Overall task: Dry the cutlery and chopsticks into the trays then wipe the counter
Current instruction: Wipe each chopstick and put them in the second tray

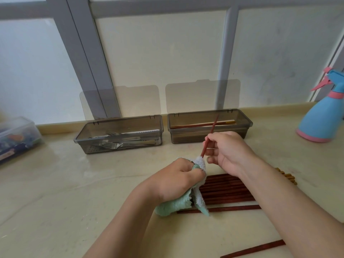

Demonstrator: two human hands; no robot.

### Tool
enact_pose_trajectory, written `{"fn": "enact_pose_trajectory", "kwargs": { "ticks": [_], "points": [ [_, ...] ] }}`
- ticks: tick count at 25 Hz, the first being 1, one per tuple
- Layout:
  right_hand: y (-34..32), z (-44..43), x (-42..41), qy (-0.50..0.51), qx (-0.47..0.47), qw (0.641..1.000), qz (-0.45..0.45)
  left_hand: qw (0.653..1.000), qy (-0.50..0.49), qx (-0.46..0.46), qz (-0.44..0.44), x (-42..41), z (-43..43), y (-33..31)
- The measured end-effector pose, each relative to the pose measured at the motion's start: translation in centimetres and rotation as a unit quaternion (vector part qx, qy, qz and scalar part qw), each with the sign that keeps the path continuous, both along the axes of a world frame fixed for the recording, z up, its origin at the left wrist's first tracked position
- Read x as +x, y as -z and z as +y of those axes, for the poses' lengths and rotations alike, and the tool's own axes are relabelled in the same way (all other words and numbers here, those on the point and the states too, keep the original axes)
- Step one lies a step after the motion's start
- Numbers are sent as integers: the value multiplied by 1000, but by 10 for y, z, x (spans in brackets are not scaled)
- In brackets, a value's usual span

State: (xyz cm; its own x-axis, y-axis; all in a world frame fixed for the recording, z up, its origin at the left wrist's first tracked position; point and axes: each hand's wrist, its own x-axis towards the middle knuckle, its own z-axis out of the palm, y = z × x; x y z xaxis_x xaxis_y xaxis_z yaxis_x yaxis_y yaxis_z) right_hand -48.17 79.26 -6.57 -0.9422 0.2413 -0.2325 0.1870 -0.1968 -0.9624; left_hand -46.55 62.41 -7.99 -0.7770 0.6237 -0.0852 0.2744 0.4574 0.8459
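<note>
My right hand (228, 151) pinches a reddish-brown chopstick (212, 130) that slants up and away over the counter. Its lower tip goes into a green and white cloth (198, 199), which my left hand (176, 179) grips around it. Under my hands several more dark red chopsticks (227, 190) lie side by side on the beige counter (74, 183). One more chopstick (253, 248) lies near the front. The left smoky tray (119, 135) holds forks and a knife. A few chopsticks lie in the right smoky tray (210, 123).
Both trays stand against the back wall with their clear lids raised. A blue and pink spray bottle (323, 112) stands at the far right. A clear plastic box (16, 138) with coloured contents sits at the left edge. Some lighter chopstick ends (286, 176) show behind my right forearm.
</note>
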Motion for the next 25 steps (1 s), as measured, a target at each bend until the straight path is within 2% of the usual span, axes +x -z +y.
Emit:
{"fn": "enact_pose_trajectory", "kwargs": {
  "ticks": [4,7,10,12,14,17,19,20,22,25],
  "points": [
    [-3,15,-10,94,11,995,15,999,-10,49,-17,-1,-5,-2],
    [-9,28,-10,163,34,979,114,991,-76,108,-14,-7,-6,-2],
    [-17,36,-9,233,66,942,233,985,-121,126,5,-10,-5,0],
    [-16,40,-8,255,170,905,296,984,-120,130,4,-10,-4,2],
    [-8,46,-10,247,353,839,332,985,-116,126,-3,-9,-4,3],
    [8,52,-21,189,611,705,307,987,-113,118,-12,-11,-4,5],
    [11,52,-28,171,704,644,248,987,-113,114,-11,-12,-4,4],
    [12,51,-31,163,732,625,216,987,-113,113,-10,-12,-5,4],
    [12,45,-31,132,766,610,154,987,-112,113,-7,-11,-6,4],
    [10,35,-29,71,785,610,82,988,-110,109,-7,-11,-7,3]
  ]
}}
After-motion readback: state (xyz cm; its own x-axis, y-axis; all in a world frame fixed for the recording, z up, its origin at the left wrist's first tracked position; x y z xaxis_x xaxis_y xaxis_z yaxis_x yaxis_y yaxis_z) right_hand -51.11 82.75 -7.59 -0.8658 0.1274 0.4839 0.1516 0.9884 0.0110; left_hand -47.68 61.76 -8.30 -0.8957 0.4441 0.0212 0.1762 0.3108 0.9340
